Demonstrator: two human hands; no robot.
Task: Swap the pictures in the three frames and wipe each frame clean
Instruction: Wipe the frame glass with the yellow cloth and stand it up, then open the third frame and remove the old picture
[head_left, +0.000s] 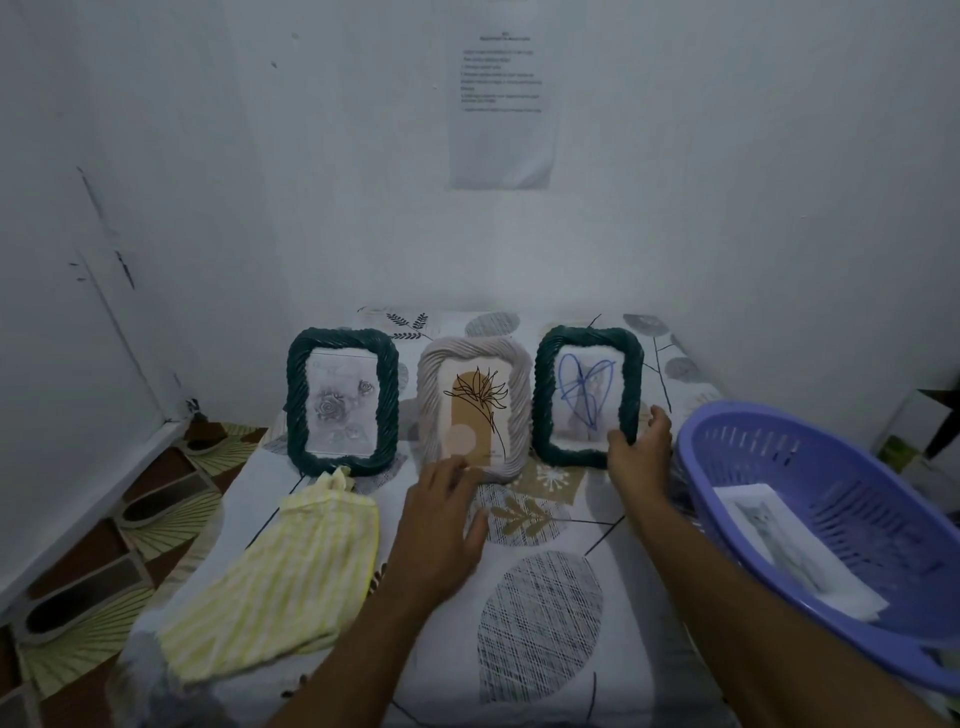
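Three rope-edged frames stand upright in a row at the back of the table. The left dark green frame (342, 401) shows grey roses. The middle pale frame (474, 406) shows a tan arch with a line-drawn flower. The right dark green frame (588, 396) shows a blue heart scribble. My right hand (640, 451) grips the right frame's lower right corner. My left hand (441, 525) hovers with relaxed fingers just below the middle frame, fingertips near its bottom edge. A yellow striped cloth (280, 577) lies flat on the left of the table.
A purple plastic basket (810, 525) at the right holds a printed picture (779, 540). The table wears a leaf-patterned cover (540, 613). White walls close in behind and left; a printed sheet (501, 109) hangs on the back wall. Patterned floor lies at left.
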